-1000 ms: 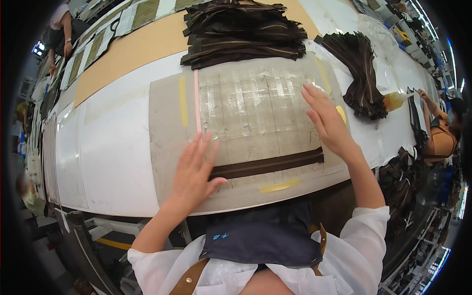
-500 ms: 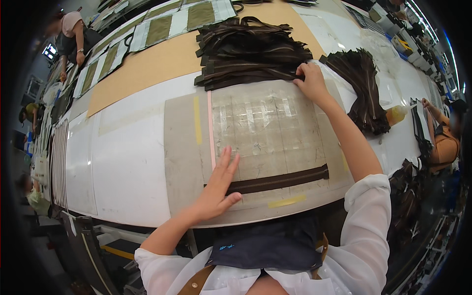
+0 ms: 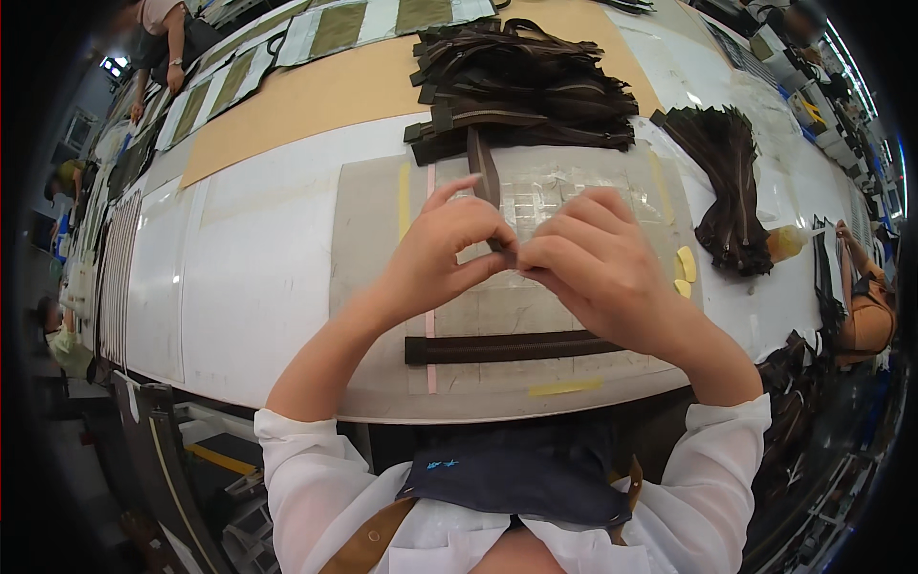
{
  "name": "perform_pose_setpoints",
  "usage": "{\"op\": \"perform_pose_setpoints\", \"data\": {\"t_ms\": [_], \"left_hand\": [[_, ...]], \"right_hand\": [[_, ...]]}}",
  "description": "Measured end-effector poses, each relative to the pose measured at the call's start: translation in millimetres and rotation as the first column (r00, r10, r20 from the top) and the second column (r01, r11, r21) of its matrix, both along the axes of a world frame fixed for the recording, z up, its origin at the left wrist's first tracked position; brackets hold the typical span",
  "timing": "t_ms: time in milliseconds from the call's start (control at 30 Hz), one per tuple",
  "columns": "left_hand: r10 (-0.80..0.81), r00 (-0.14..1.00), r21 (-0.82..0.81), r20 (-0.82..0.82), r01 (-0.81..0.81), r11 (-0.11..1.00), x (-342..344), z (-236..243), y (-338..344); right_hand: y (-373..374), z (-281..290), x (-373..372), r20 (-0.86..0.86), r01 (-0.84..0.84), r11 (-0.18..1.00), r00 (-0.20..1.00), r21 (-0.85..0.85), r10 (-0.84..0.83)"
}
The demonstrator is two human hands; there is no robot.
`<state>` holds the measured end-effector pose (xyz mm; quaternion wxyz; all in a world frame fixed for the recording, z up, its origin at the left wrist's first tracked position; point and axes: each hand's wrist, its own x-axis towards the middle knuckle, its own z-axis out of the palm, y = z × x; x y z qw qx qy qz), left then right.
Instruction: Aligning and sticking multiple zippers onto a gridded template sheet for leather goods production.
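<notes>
On the white desk (image 3: pixel 251 306) are laid a tan sheet (image 3: pixel 287 122), a taped grey board (image 3: pixel 376 277), a bundle of dark brown zippers (image 3: pixel 724 182) and a yellow-filled squeeze bottle (image 3: pixel 786 244).

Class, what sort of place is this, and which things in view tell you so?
Probably a sewing workshop: there is a pile of dark brown zippers, olive-and-white fabric panels in a row, and a co-worker in orange.

Small light-blue stitched characters (image 3: pixel 443 465) sit near the left edge of my dark navy apron (image 3: pixel 535 490), beyond the near edge of the worktop (image 3: pixel 239 316); too small to read.
</notes>
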<state>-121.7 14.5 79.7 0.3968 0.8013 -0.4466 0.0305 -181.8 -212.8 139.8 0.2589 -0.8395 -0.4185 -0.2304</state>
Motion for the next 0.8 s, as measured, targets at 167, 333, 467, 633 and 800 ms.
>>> {"op": "perform_pose_setpoints", "data": {"t_ms": [167,333,467,633,800], "left_hand": [[0.042,0.988,0.015,-0.152,-0.040,0.999,-5.6,-5.5,31.2],[0.181,0.794,0.247,-0.581,-0.040,0.968,-9.2,-4.4,78.0],[0.140,0.691,0.099,-0.709,-0.099,0.990,-22.7,-23.5,98.7],[0.344,0.768,0.391,-0.540,-0.132,0.911,-45.9,-30.6,82.5],[0.343,0.927,0.334,-0.151,-0.278,0.900,-67.4,-52.4,84.0]], "right_hand": [[-37.8,6.8,-30.9,-0.230,0.104,0.955,0.972,0.279,-0.038],[-83.4,-17.3,-58.7,-0.483,0.396,0.770,0.866,0.500,-0.132],[-102.0,-49.0,-69.9,-0.771,0.602,0.681,0.631,0.418,-0.085],[-105.2,-88.9,-72.5,-0.803,0.629,0.750,0.546,0.203,-0.240],[-108.8,-99.9,-75.5,-0.843,0.661,0.743,0.455,0.106,-0.285]]}}
